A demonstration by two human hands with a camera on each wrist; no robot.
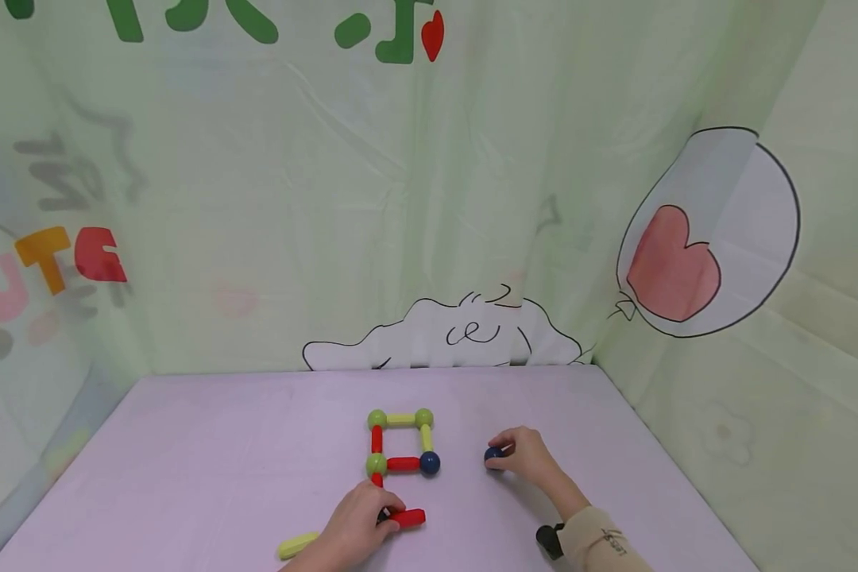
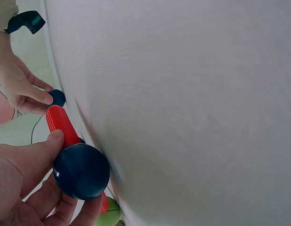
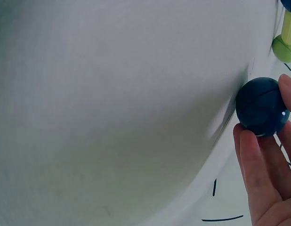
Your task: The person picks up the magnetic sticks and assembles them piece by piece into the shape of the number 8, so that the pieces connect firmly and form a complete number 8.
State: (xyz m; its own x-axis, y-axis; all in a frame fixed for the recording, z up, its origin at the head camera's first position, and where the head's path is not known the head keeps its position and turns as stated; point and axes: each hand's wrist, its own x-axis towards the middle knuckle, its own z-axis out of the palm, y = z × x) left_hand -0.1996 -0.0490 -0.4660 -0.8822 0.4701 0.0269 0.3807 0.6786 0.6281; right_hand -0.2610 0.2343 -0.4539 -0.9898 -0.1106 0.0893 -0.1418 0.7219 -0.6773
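My left hand (image 1: 361, 516) grips a dark blue ball (image 2: 82, 172) joined to a red rod (image 1: 409, 519). In the left wrist view the thumb lies against that rod and the fingers curl beside the ball. Farther right, my right hand (image 1: 527, 457) pinches a second dark blue ball (image 3: 262, 106) between thumb and fingers, at the tabletop. Between and beyond the hands lies a square of rods and balls. Its corners are green balls (image 1: 376, 419) and one blue ball (image 1: 430, 463). Another red rod (image 1: 377, 480) runs from the near-left corner toward my left hand, which partly hides it.
A loose yellow rod (image 1: 298, 545) lies left of my left wrist. The table has a pale lilac cover (image 1: 222, 445). Behind it hangs a printed light green curtain (image 1: 272, 199), with another along the right side. A dark band (image 1: 549, 542) sits at the right wrist.
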